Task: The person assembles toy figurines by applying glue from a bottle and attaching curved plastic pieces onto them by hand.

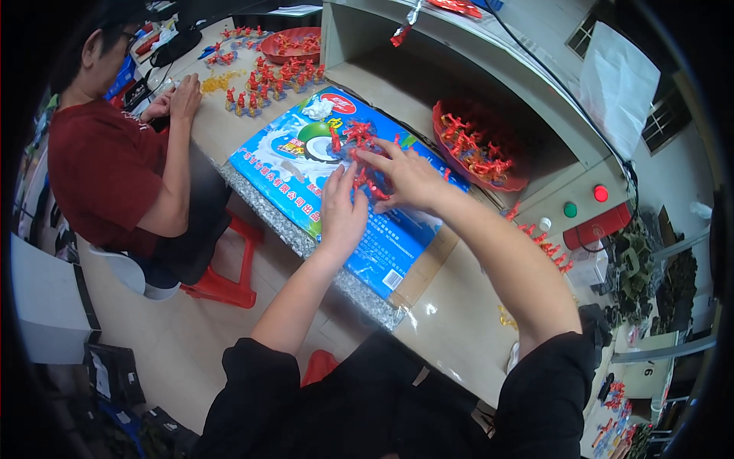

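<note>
Several small red figurines (pixel 359 135) with bluish translucent parts stand and lie in a cluster on a blue printed cardboard sheet (pixel 283 187). My right hand (pixel 409 177) arches over the near side of this cluster, thumb and fingers spread apart. Some red pieces (pixel 375 187) show between its fingers and my left hand. On the left, my left hand (pixel 342 208) rests close against the figurines with its fingers stretched out and its thumb apart. A firm grip on any piece is not visible in either hand. The right palm partly hides the figurines beneath it.
A red basin (pixel 511 183) of figurines stands under the shelf (pixel 527 84). Farther back are standing rows of figurines (pixel 279 80) and another red bowl (pixel 287 55). A co-worker (pixel 115 153) sits at the left. Green and red buttons (pixel 570 209) are on the shelf's side.
</note>
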`<control>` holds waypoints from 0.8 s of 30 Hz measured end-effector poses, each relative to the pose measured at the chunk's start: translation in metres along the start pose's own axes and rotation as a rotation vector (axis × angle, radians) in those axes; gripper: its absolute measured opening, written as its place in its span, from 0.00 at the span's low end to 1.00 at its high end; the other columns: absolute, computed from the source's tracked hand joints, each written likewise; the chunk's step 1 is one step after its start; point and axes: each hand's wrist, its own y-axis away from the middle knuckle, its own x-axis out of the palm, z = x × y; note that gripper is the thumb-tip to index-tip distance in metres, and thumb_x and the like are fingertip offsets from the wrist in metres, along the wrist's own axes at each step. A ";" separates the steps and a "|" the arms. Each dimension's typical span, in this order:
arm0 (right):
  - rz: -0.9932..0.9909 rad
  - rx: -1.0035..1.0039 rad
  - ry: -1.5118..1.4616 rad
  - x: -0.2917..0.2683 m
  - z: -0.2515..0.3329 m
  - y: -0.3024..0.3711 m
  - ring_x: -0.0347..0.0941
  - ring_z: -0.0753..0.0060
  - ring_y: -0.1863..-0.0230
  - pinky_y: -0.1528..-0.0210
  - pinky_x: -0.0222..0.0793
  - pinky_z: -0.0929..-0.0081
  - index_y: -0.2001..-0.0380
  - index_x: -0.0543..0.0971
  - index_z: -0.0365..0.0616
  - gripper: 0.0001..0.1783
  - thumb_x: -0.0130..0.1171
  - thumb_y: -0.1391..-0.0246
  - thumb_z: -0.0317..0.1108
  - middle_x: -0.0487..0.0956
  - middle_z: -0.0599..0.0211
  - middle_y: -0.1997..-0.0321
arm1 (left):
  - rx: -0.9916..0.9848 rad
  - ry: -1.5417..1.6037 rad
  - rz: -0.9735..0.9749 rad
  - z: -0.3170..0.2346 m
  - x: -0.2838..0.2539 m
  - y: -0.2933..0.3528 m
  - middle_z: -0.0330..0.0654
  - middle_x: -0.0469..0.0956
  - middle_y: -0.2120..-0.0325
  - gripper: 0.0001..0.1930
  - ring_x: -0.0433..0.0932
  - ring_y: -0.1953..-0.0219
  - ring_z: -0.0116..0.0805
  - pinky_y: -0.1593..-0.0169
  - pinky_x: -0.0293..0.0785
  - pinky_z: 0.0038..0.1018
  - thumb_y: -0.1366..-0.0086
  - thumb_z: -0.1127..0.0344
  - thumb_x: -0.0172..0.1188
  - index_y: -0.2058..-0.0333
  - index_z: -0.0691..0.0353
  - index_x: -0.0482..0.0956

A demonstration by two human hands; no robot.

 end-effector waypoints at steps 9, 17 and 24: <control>-0.003 0.169 0.207 -0.132 0.010 0.171 0.68 0.55 0.57 0.58 0.66 0.67 0.54 0.68 0.46 0.26 0.59 0.61 0.29 0.69 0.59 0.54 | 0.053 0.040 -0.006 0.004 0.000 0.001 0.54 0.69 0.57 0.18 0.65 0.52 0.49 0.47 0.58 0.35 0.49 0.73 0.47 0.57 0.67 0.69; -0.467 1.076 -0.047 -0.103 0.066 0.504 0.66 0.77 0.78 0.74 0.63 0.81 0.64 0.72 0.36 0.14 0.56 0.58 0.25 0.71 0.67 0.77 | 0.181 0.078 -0.130 -0.046 -0.006 0.028 0.47 0.70 0.62 0.16 0.68 0.57 0.40 0.54 0.63 0.32 0.47 0.75 0.47 0.57 0.65 0.70; 0.047 1.586 -0.948 0.040 0.179 0.601 0.73 0.78 0.79 0.78 0.70 0.80 0.75 0.76 0.37 0.08 0.52 0.55 0.30 0.75 0.66 0.81 | 0.257 0.192 0.421 -0.106 0.049 0.073 0.50 0.68 0.58 0.21 0.66 0.53 0.47 0.51 0.62 0.32 0.51 0.77 0.50 0.55 0.62 0.68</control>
